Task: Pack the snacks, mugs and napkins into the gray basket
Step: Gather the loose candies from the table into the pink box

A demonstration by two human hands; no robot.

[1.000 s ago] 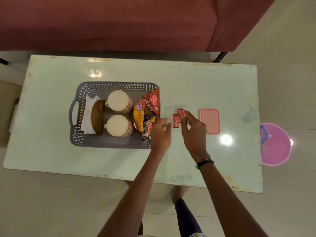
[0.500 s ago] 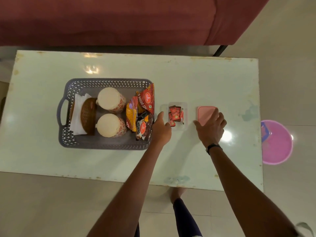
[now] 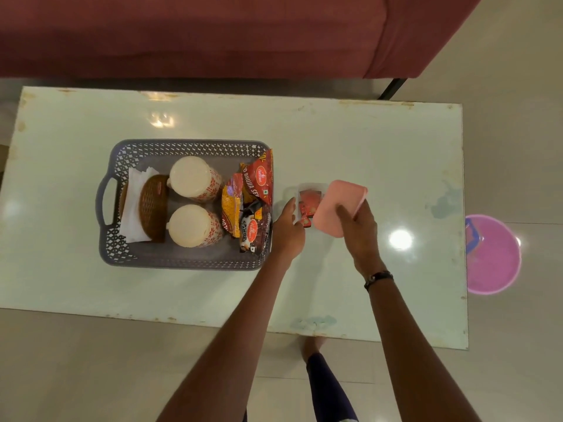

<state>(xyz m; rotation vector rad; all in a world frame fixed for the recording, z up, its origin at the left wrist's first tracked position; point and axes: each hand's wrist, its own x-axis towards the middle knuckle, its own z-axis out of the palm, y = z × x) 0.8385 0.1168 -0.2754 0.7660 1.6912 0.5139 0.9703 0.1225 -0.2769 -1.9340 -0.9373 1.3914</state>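
The gray basket [image 3: 185,260] sits on the left half of the pale table [image 3: 365,141], and it looks nearly full: white napkins [image 3: 131,214] and a brown woven holder [image 3: 154,208] lie at its left end, two mugs [image 3: 190,179] stand one behind the other in the middle, and several snack packets [image 3: 249,202] stand crowded against its right wall. Just beside that wall, the left hand [image 3: 289,229] steadies a small clear container [image 3: 307,190] holding red sachets [image 3: 306,208]; its fingers rest against the container's near left side, though how far they wrap it is hidden. Further right, the right hand [image 3: 358,226] grips a pink lid [image 3: 338,208], fingers curled round its right edge, holding it tilted above the container's right side and not yet seated. The step in hand seems to be closing this last box of snacks. The next move calls for levelling the lid over the rim, pressing it down, then finding room in the basket, probably on top of the packets.
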